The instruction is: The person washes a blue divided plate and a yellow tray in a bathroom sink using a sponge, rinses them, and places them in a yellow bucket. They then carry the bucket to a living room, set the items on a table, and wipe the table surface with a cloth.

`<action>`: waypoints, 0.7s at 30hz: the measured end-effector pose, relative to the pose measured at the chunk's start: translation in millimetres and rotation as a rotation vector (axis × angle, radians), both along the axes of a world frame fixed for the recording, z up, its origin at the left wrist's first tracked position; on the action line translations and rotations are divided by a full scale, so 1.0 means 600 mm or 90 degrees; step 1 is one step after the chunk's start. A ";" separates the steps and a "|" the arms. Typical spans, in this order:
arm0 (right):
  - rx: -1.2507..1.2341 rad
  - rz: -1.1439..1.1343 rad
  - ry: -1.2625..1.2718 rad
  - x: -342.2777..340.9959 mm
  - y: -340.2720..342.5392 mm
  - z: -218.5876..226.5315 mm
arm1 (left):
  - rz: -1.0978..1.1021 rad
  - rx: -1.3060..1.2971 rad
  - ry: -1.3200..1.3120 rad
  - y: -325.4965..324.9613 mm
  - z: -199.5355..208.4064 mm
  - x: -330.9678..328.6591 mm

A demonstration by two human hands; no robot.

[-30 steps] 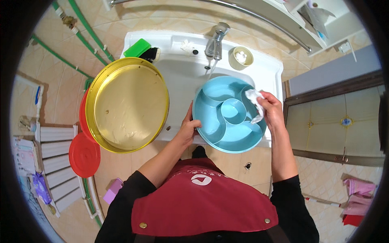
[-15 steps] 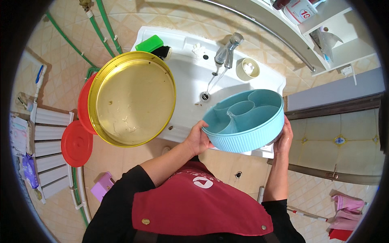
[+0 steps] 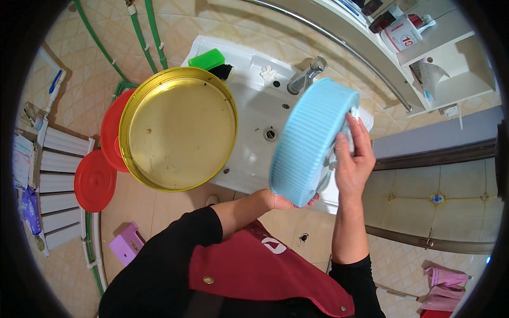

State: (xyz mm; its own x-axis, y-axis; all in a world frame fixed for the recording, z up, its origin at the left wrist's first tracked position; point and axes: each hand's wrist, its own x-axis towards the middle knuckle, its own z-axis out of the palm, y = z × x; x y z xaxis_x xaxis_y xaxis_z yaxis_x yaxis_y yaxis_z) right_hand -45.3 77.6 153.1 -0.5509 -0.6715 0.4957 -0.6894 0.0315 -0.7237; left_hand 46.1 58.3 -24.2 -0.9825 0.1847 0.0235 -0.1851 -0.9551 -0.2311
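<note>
The light-blue round divided tray [image 3: 313, 138] with ribbed sides is held up over the front right of the white sink [image 3: 249, 153]. It stands tipped on its side, ribbed wall toward the left, so its compartments are hidden. My left hand [image 3: 283, 200] grips its lower edge, fingers curling underneath. On the tray's right side lies my right hand [image 3: 354, 161], its fingers bent against it. Something whitish shows by those fingertips; I cannot make out what. Behind the tray rises the chrome faucet [image 3: 307, 77]. The sink drain [image 3: 270, 133] is to the tray's left.
A large gold round pan [image 3: 180, 135] rests over the sink's left part, beside red basins [image 3: 108, 130]. A green soap box [image 3: 207, 59] sits on the back rim. Shelves [image 3: 450, 85] hang at the upper right. On the floor stands a purple stool [image 3: 127, 244].
The tray has been tipped from lying nearly level to standing on its side. My right hand has moved up its right side, my left hand lower. The water stream no longer shows.
</note>
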 end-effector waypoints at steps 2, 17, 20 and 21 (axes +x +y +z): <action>0.001 0.013 0.052 0.021 -0.015 0.009 | 0.018 -0.027 0.020 -0.006 0.036 0.010; -0.074 -0.198 -0.514 -0.111 0.099 -0.054 | 0.047 -0.331 -0.342 -0.074 0.051 0.030; -0.127 -0.264 -0.647 -0.163 0.164 -0.102 | 0.127 -0.530 -0.335 -0.099 0.027 0.035; -0.132 -0.274 -0.679 -0.171 0.180 -0.117 | 0.149 -0.593 -0.343 -0.108 0.037 0.041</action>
State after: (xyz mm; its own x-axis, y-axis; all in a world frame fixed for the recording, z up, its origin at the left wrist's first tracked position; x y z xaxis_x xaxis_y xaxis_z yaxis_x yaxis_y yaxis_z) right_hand -147.8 185.5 82.8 -0.9167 -0.2881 -0.2770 0.3091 -0.0720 -0.9483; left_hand 70.8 -6.4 -2.0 -0.8354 -0.2840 -0.4706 -0.0688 -0.7954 0.6021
